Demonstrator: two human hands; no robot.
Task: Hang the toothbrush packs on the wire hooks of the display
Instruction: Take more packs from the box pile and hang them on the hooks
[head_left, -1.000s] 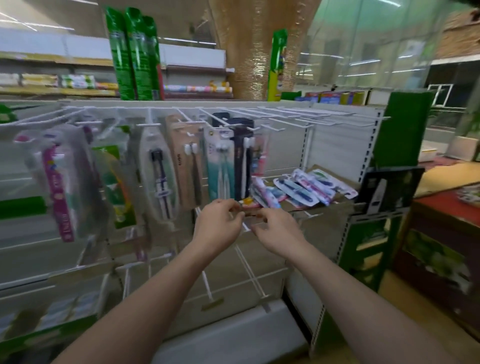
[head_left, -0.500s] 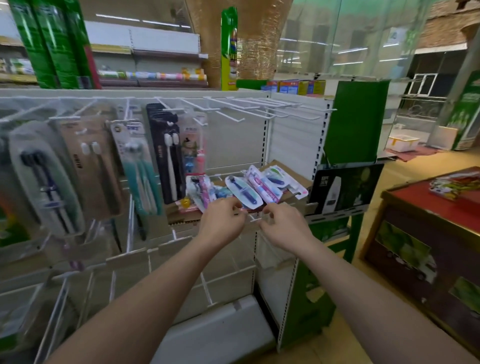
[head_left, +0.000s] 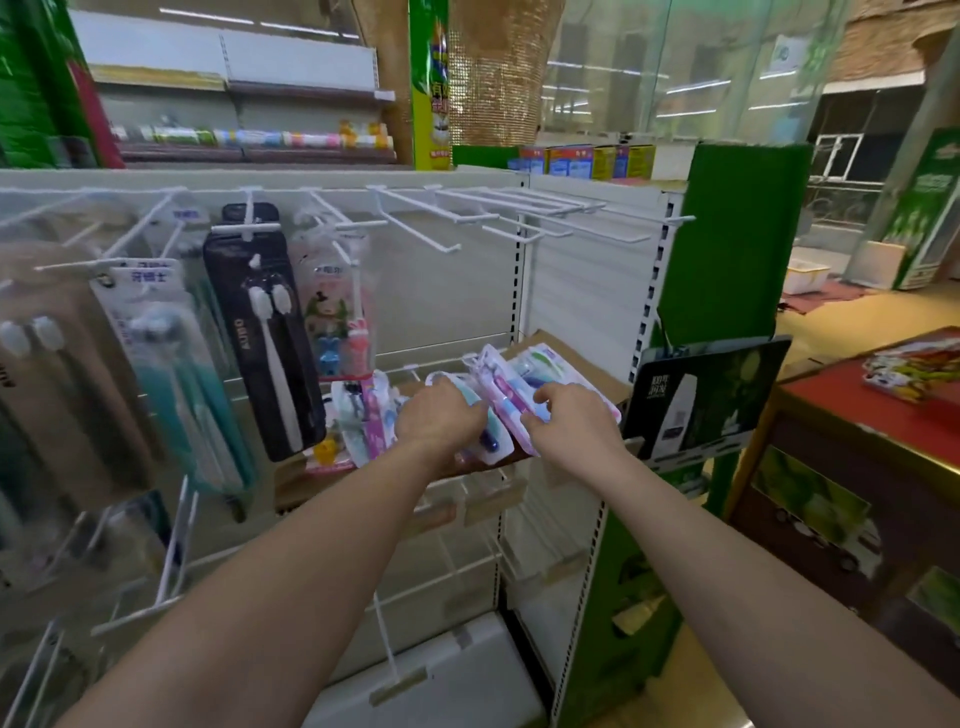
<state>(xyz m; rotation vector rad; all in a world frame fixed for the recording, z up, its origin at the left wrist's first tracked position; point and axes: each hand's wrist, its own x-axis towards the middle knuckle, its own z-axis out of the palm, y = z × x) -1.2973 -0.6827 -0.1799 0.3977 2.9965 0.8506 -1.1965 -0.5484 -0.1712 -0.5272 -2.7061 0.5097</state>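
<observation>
Change: Whereas a second ago your hands pinched at the near edge of the cardboard box (head_left: 571, 364), both now lie further in, on top of the loose toothbrush packs (head_left: 498, 400) inside it.
Meaning: You look to be choosing the next pack to lift, so no hanging step is under way yet.
View: Your head has turned right, and the bare wire hooks (head_left: 467, 213) along the top rail now sit above the box.
Left hand: Your left hand (head_left: 441, 415) rests over a white-and-teal pack with its fingers bent down onto it; whether they grip it or only press, you cannot tell.
Right hand: Your right hand (head_left: 571, 421) curls its fingers round the near edge of the pink-and-blue pack (head_left: 511, 402), seemingly gripping it.
Where the packs are: They lie fanned and overlapping in the box, which sits on lower hooks just right of the black pack (head_left: 265, 332) hanging on the display (head_left: 441, 291).
Long axis: Each loose pack lies nearly flat, its length running from the near left up to the far right.
Which end leads: The hang-hole ends are hidden or blurred, so you cannot tell which end points toward you.
Next need: You will probably have to stand a pack upright, hole uppermost, to thread it onto a bare hook.
</observation>
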